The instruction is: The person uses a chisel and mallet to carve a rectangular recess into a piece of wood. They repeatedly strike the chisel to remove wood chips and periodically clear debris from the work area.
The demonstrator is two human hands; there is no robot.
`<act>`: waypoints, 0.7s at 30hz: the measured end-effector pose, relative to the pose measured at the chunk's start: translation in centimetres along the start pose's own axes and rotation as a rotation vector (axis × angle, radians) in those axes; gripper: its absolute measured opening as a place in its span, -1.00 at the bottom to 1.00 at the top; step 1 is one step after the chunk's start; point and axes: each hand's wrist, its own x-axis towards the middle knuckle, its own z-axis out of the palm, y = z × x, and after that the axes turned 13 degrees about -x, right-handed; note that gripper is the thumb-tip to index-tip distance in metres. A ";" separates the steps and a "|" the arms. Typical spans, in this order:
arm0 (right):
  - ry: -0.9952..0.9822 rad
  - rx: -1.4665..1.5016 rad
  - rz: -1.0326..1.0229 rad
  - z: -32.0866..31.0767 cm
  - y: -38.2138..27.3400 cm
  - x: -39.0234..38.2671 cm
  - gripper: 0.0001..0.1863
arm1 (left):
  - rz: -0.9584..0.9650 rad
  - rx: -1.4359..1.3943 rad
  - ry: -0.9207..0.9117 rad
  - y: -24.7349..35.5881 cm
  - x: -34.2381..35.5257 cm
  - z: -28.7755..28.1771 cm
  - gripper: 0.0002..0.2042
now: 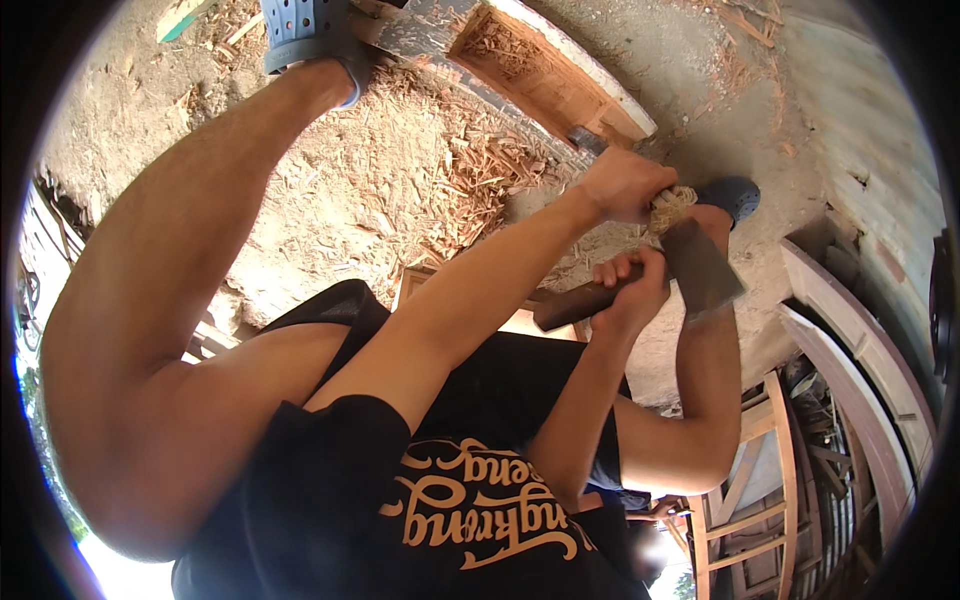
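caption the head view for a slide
Left hand grips chisel-like tool at hollowed wood; right hand holds mallet.

The dark block (704, 266) is blurred, and the upper edge cuts off the left clog (306, 30).

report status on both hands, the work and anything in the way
Left hand gripping chisel, right hand gripping mallet. Chisel blade at hollowed timber. Loose wood chips inside the hollow.
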 end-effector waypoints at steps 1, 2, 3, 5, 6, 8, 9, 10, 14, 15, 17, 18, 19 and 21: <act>-0.040 -0.017 0.067 -0.1 -0.8 -0.1 -0.82 | 0.004 0.003 0.002 -0.2 -0.2 -0.1 -0.77; -0.080 -0.033 0.133 -0.3 -1.2 -0.2 -0.82 | 0.009 0.000 0.004 -0.5 -0.5 -0.3 -0.77; -0.096 0.077 0.102 -1.1 -1.4 -0.2 -0.82 | 0.014 -0.008 0.006 -0.3 -0.4 -0.2 -0.77; -0.010 0.063 -0.037 -1.0 -0.1 0.8 -0.82 | 0.007 0.001 0.014 -0.1 0.1 0.0 -0.77; 0.043 0.059 -0.108 -0.5 0.4 0.7 -0.81 | -0.002 0.011 0.011 0.1 0.0 0.2 -0.77; -0.080 -0.014 0.047 -0.6 -0.2 0.6 -0.81 | -0.009 0.011 0.007 0.4 -0.6 0.4 -0.77; -0.069 0.024 0.066 -0.7 -1.0 0.6 -0.81 | -0.010 0.017 0.018 0.0 -0.6 0.1 -0.77; -0.058 0.062 0.085 -0.9 -1.4 0.5 -0.81 | -0.011 0.023 0.030 -0.3 -0.5 -0.1 -0.77; -0.086 -0.103 0.020 -0.8 0.4 1.4 -0.84 | 0.040 0.052 0.012 0.2 -0.3 0.6 -0.79; -0.108 -0.071 0.087 -0.6 -0.8 1.0 -0.84 | 0.044 0.046 0.025 0.1 -0.1 0.0 -0.80; -0.083 -0.017 0.070 -1.5 -1.2 0.1 -0.83 | 0.050 0.033 0.022 0.3 -0.3 -0.1 -0.80; -0.079 0.013 0.062 -1.9 -1.4 -0.3 -0.83 | 0.054 0.036 0.006 0.4 -0.5 -0.2 -0.80; -0.070 0.042 0.037 -2.4 -1.5 -0.4 -0.81 | 0.057 0.039 -0.010 0.4 -0.6 -0.3 -0.80; -0.112 0.014 -0.027 -2.8 -2.1 -1.1 -0.82 | 0.081 0.081 -0.034 1.9 -0.5 0.1 -0.80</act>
